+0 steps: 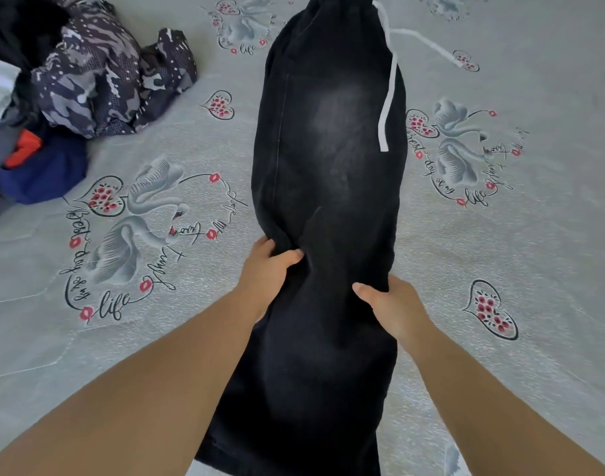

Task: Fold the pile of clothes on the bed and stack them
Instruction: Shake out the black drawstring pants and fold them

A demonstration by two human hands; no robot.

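A pair of black trousers (328, 149) lies lengthwise down the middle of the bed, folded leg on leg, waist at the far end with a white drawstring (390, 87) trailing over it. My left hand (268, 266) grips the left edge of the trousers about halfway along, thumb on top of the cloth. My right hand (386, 300) grips the right edge a little nearer to me, thumb on top as well. The cloth bunches between the two hands. The leg ends run off the near edge of the view.
A pile of unfolded clothes (88, 80) sits at the far left: a grey camouflage garment on top, blue, orange and white pieces under it. The grey bedsheet (500, 252), printed with swans and hearts, spreads to both sides.
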